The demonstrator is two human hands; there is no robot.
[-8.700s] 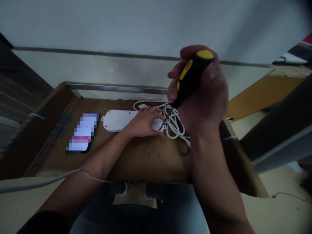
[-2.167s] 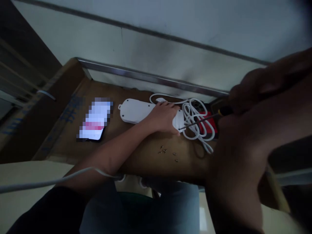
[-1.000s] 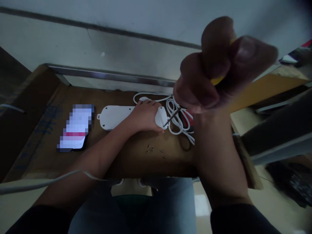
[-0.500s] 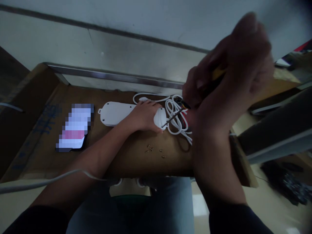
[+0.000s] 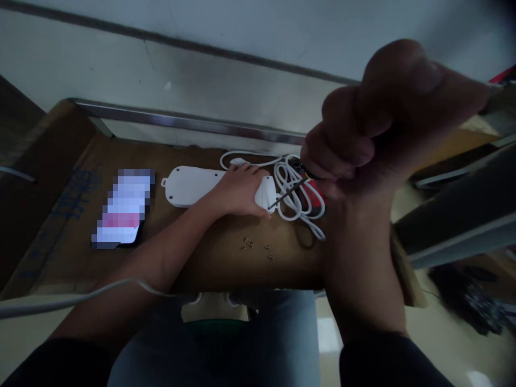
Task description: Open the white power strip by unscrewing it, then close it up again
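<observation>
A white power strip (image 5: pixel 191 187) lies face down on the cardboard, with dark screw holes along its back. My left hand (image 5: pixel 241 189) wraps over its right part and presses it down, thumb along the near edge. Raised at the right, my right hand (image 5: pixel 358 123) is closed around a screwdriver (image 5: pixel 291 191), whose handle is hidden in the fist. Its thin shaft slants down to the left, and the tip meets the hole at the strip's near right corner. Several small screws (image 5: pixel 250 245) lie loose on the cardboard in front of the strip.
A coiled white cord (image 5: pixel 296 207) lies right of the strip, over a red and black object (image 5: pixel 313 196) partly covered. A lit phone (image 5: pixel 124 209) rests at the left. Cardboard walls (image 5: pixel 44 161) bound the work surface. A thin cable (image 5: pixel 88 290) crosses my left forearm.
My right hand has turned about the screwdriver, its fist rolling and its wrist shifting slightly right. The screwdriver tip stays at the same corner hole. My left hand holds its place.
</observation>
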